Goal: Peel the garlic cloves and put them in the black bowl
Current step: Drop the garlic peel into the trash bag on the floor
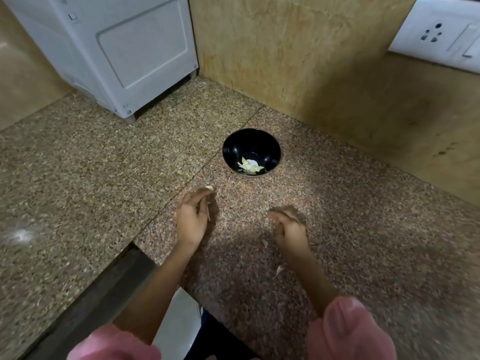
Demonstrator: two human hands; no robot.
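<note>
Several peeled garlic cloves (pixel 250 167) jumbled, axes mixed, inside black bowl (pixel 233 148).

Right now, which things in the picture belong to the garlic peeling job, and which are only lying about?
Belong to the job:
black bowl, with peeled garlic cloves inside
garlic clove at the left hand fingertips
right hand, fingers curled
peel scraps on the counter

Only lying about:
white appliance at the back
wall socket
</note>
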